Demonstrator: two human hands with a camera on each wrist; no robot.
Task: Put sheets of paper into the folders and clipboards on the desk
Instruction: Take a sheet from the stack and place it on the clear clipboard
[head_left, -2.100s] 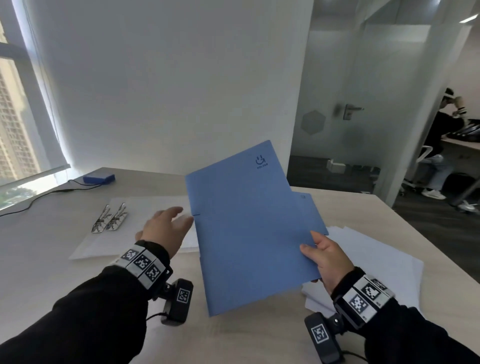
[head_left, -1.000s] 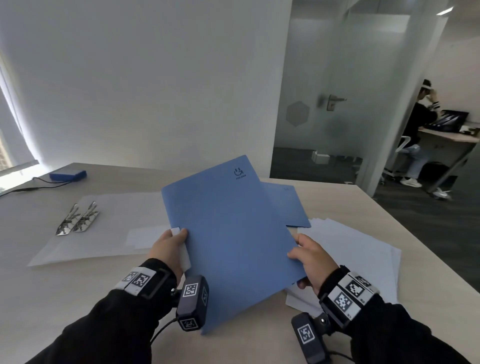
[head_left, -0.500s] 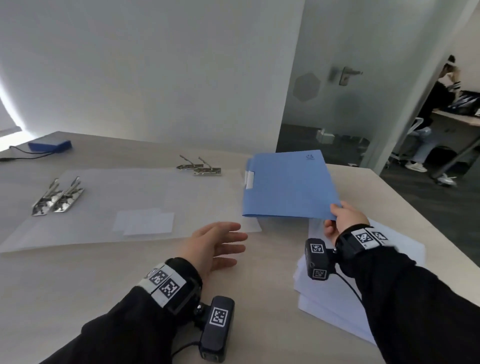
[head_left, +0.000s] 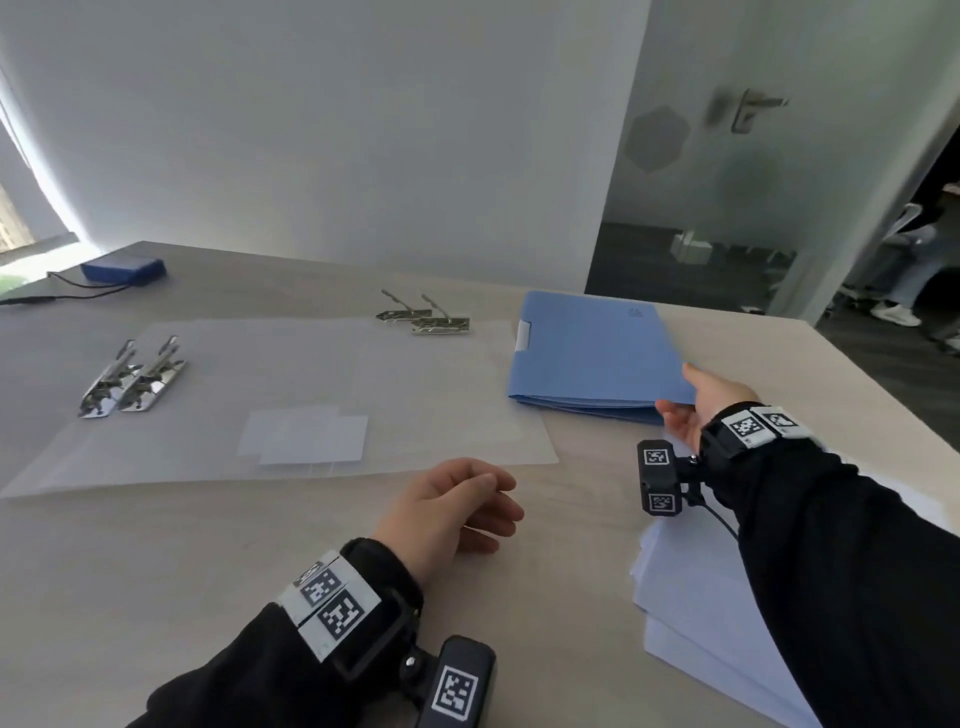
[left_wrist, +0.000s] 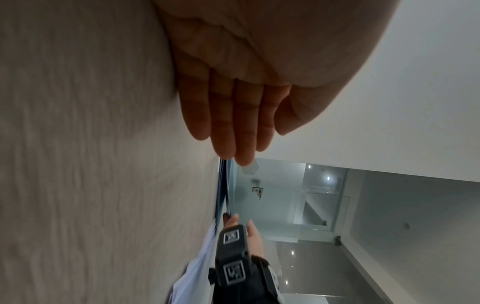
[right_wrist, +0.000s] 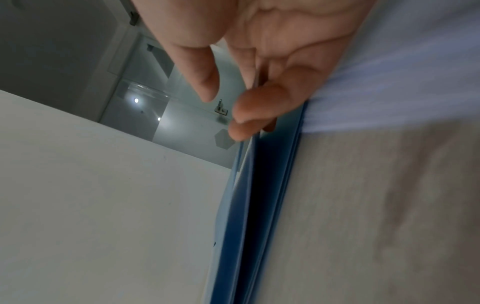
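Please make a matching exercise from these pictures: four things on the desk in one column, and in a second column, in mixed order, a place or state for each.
Things:
1. blue folders
2. stack of white paper
3. small blue box
4. left hand

Places or states:
a. far left of the desk, with a black cable beside it
b. empty, fingers relaxed
c. stacked, near corner at the right hand
d. under the right forearm

Pairs: 1-c, 2-d, 3-a, 4-b
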